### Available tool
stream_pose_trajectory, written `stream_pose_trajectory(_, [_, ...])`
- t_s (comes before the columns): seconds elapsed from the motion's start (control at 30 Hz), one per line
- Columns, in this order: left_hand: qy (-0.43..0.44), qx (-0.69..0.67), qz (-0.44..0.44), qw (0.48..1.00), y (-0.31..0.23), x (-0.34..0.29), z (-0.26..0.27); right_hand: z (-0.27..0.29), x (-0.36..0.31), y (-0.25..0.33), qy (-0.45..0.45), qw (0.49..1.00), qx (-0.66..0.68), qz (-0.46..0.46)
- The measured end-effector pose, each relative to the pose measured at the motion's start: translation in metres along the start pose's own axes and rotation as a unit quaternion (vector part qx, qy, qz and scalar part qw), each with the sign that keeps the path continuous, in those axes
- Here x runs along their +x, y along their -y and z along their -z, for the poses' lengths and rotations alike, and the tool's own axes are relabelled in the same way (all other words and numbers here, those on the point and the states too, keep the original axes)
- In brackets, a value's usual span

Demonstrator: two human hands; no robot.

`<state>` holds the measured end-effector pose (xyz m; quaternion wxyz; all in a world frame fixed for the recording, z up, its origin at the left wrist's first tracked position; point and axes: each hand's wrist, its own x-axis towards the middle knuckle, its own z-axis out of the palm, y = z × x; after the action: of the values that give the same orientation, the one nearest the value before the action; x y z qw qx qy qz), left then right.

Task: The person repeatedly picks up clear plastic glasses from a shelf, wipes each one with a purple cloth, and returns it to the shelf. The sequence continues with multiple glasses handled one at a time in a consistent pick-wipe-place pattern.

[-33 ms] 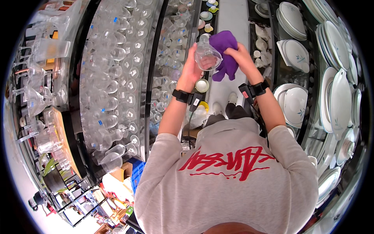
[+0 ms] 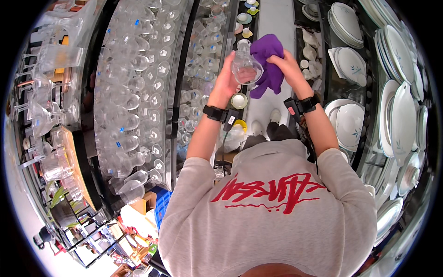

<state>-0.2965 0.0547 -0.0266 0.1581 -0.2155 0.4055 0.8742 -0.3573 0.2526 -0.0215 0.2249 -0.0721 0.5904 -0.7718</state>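
My left hand (image 2: 225,84) is closed round the side of a clear glass vessel (image 2: 248,69), with its fingers visible through the glass. The vessel has a wide rounded end toward me and a narrower part pointing away; its exact kind is hard to make out. A purple cloth (image 2: 270,60) hangs from my right hand (image 2: 291,69), pinched between thumb and fingers. The cloth lies against the vessel's right side, and part of it drops below my fingers. Both hands are out in front of me above the aisle.
Shelves on the left carry rows of stemmed glasses (image 2: 131,101) and smaller glassware (image 2: 196,69). To the right stand stacked white plates (image 2: 348,122) and oval platters (image 2: 402,120). Small cups (image 2: 242,17) line the aisle's left edge. A blue crate (image 2: 162,205) sits at lower left.
The purple cloth and my right hand have shifted slightly to the right. The vessel has tilted a little in my left hand.
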Motion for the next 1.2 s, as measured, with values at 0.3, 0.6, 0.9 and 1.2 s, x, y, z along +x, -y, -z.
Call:
stream_pose_trajectory(0.3, [-0.05,0.211,0.023,0.976,0.006,-0.007,0.022,-0.005,-0.005,0.006,0.131,0.824,-0.49,0.254])
stream_pose_trajectory(0.6, [-0.048,0.111,0.007,0.993,0.021,-0.008,0.05,-0.006,-0.007,-0.035,0.016,0.846,-0.489,0.213])
stream_pose_trajectory(0.9, [-0.145,0.22,-0.11,0.959,0.049,-0.013,0.047,-0.032,-0.006,-0.052,-0.122,0.892,-0.423,0.103])
stream_pose_trajectory(1.2, [-0.123,0.113,-0.003,0.986,0.065,-0.019,0.065,-0.064,-0.012,-0.102,-0.139,0.876,-0.441,0.136])
